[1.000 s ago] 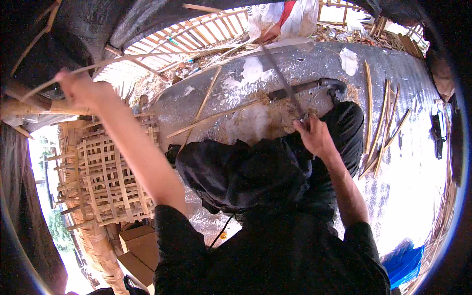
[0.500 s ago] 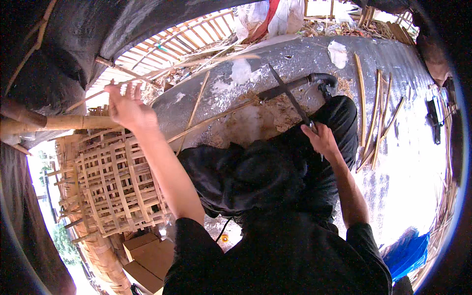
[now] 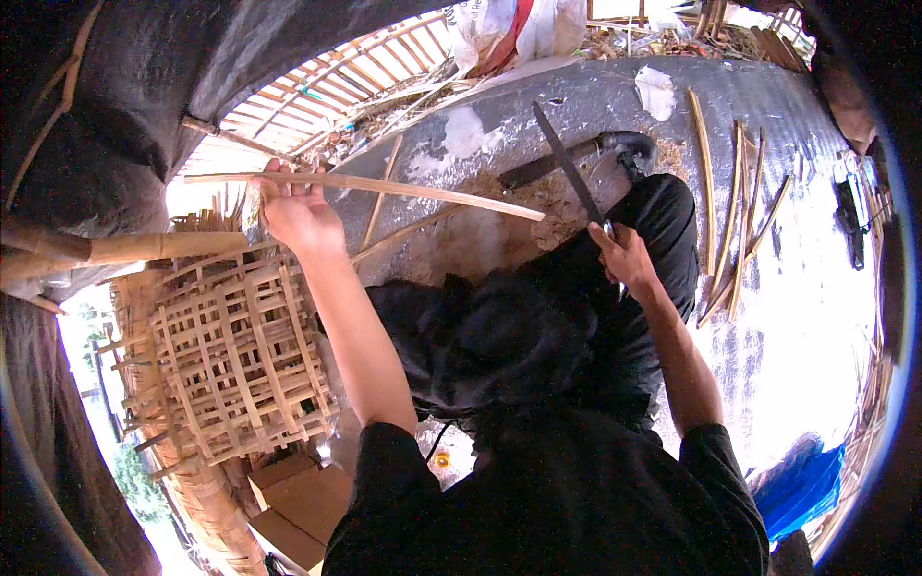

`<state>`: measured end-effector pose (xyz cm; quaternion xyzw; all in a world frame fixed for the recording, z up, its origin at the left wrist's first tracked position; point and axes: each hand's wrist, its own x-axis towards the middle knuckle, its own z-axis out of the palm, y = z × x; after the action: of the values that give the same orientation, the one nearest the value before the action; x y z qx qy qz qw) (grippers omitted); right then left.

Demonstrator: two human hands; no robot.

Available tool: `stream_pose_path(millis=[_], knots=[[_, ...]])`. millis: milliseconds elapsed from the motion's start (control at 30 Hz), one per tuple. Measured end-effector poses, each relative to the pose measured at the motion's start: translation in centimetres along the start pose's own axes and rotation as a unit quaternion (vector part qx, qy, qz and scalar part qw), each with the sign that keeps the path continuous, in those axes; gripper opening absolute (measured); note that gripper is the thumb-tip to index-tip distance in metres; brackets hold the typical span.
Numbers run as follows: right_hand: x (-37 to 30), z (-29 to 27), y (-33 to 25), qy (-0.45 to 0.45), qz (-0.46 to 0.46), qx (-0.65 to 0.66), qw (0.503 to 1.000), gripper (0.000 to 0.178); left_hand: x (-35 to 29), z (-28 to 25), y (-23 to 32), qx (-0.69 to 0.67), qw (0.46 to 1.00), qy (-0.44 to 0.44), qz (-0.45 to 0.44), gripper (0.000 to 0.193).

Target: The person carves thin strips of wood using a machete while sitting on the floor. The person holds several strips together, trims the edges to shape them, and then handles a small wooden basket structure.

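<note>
My left hand (image 3: 300,213) is raised at the left with its fingers closed round a bamboo strip (image 3: 413,189). The pale strip runs rightward from the hand, and its far end hangs over the dusty patch before my knees. In my right hand (image 3: 626,257), beside my right knee, is the handle of a long, dark-bladed knife (image 3: 567,161). Its blade points away and slightly left, apart from the strip. A second bamboo strip (image 3: 403,234) lies on the ground beneath the held one, next to a dark hooked tool (image 3: 557,165).
Several bamboo strips (image 3: 709,182) lie on the grey sheet (image 3: 797,106) at right. To the left are a woven bamboo lattice (image 3: 240,336), a thick bamboo pole (image 3: 163,246) and a cardboard box (image 3: 307,504). A white-and-red sack (image 3: 514,34) stands at the back; a blue bag (image 3: 802,494) lies at lower right.
My left hand has moved right and slightly nearer, and the blurred strip has swung nearer, with its right end lower. The knife has shifted only slightly, still in my right hand.
</note>
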<state>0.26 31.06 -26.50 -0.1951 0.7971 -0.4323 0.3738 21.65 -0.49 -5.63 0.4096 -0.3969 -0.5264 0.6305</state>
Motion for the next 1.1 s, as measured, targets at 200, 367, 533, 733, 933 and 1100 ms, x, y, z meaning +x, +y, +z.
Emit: stream_pose_path(millis=[200,367,533,733,933,1100], knots=[[-0.1,-0.5,-0.1,-0.010,0.034,0.030,0.999,0.052,1.3,-0.9,0.3,-0.173,0.983,-0.030,-0.050,0.033],[-0.2,-0.1,-0.3,-0.002,0.068,0.005,0.998,0.054,2.1,-2.1,-0.3,-0.221,0.973,-0.028,-0.062,0.040],[1.3,0.4,2.4,0.046,0.020,-0.042,0.998,0.055,3.0,-2.3,-1.1,-0.271,0.961,-0.002,-0.056,0.050],[-0.3,-0.2,-1.0,0.000,0.053,-0.025,0.998,0.055,1.6,-1.7,-3.0,-0.200,0.974,0.056,-0.091,0.051],[-0.1,0.0,0.3,-0.007,0.057,0.005,0.998,0.055,-2.1,2.0,-4.4,-0.178,0.983,-0.038,-0.026,0.047],[-0.7,0.1,-0.5,0.006,0.042,0.003,0.999,0.056,-3.3,3.1,-7.0,0.074,0.971,-0.092,0.208,0.037]])
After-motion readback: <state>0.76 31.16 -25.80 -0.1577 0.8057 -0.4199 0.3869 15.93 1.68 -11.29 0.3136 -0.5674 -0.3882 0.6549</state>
